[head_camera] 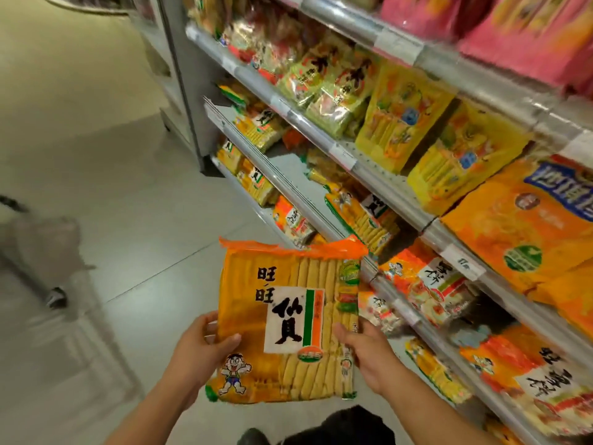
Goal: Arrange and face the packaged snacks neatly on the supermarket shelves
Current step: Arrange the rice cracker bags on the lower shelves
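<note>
A large orange bag of rice crackers [288, 319] with black characters and a cartoon boy is held upright in front of me, face toward me, over the aisle floor. My left hand [199, 345] grips its left edge, thumb across the front. My right hand [365, 348] grips its right edge from the side. The bag is just left of the shelf rail [378, 277]. Matching orange bags [362, 216] lie on the shelf behind it, and red-and-white snack bags [426, 284] sit to its right.
Shelves run along the right with yellow bags [404, 114], orange bags [526, 232] and pink packs [529, 30] higher up. A bare shelf patch [288, 165] lies at mid-left. Another person's leg and shoe [54, 293] are on the tiled floor at the left.
</note>
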{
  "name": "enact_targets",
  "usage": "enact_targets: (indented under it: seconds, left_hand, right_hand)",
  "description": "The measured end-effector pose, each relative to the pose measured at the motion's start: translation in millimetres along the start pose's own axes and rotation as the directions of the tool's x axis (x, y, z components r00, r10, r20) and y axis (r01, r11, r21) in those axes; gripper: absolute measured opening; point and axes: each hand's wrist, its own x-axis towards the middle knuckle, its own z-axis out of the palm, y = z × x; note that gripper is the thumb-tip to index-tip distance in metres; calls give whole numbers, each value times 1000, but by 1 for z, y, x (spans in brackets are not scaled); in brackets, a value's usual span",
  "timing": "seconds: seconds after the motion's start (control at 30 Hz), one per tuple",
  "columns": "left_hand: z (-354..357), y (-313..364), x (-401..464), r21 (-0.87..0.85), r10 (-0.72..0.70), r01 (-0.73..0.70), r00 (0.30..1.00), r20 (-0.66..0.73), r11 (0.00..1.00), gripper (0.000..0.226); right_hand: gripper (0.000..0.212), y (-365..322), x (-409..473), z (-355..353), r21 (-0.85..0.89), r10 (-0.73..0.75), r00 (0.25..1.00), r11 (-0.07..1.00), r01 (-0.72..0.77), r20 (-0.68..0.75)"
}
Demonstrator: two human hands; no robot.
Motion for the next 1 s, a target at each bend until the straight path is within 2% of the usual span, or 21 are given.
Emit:
enact_targets:
  seconds: [0.13,0.27,0.47,0.63,0.77,0.87,1.0]
  left_hand:
    - [-26,16,24,43,-59,59,998,-2,997,56]
    - [-39,36,64,99,-42,43,999,-9,994,51]
    - [-57,88,166,185,-65,74,997,-51,980,60]
    - [-79,143,256,323,-100,119,992,-75,939,60]
    - [-84,182,309,386,-105,116,993,-49,915,60]
    - [-84,204,349,405,-121,103,992,20,909,62]
    - [-83,226,419,476,-111,35,985,133,879,49]
  right_hand:
    - [33,-22,28,36,60,-7,999,998,5,35]
    - [31,-42,68,60,94,-6,999,996,1,53]
    - [29,-80,166,102,125,41,998,991,-45,40]
    - [29,-126,243,142,91,84,995,992,-89,52]
    - [31,-167,287,162,50,86,996,995,-86,1]
    - [30,-188,312,172,44,122,992,992,-120,-38]
    - [28,-206,344,180,58,157,977,987,-150,-142]
